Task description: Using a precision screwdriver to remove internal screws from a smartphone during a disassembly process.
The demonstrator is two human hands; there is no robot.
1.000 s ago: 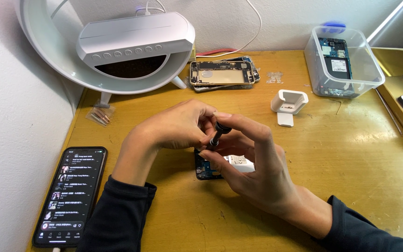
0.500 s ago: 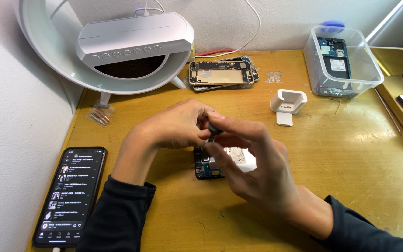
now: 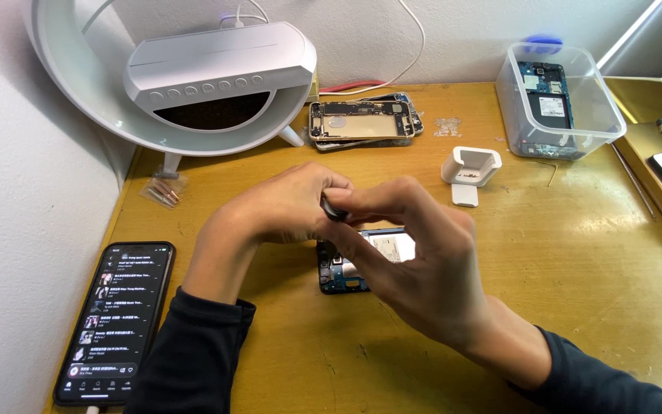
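Over the middle of a wooden desk [image 3: 576, 268], my left hand [image 3: 277, 203] and my right hand [image 3: 415, 261] meet with fingertips together. They pinch a small dark part [image 3: 335, 210] between them; its shape is mostly hidden by the fingers. Directly beneath the hands lies an opened phone [image 3: 362, 261] with a blue circuit board and a silver shield showing, partly covered by my right hand.
A white ring-shaped lamp speaker [image 3: 193, 73] stands at the back left. Behind the hands lies a gold phone housing [image 3: 362, 120]. A clear plastic box [image 3: 557, 100] with phone parts sits back right, a small white holder [image 3: 470, 170] beside it. A lit black smartphone [image 3: 116, 322] lies front left.
My right hand has shifted slightly left and closed up against the left hand's fingertips, hiding more of the dark part. The opened phone has stayed put.
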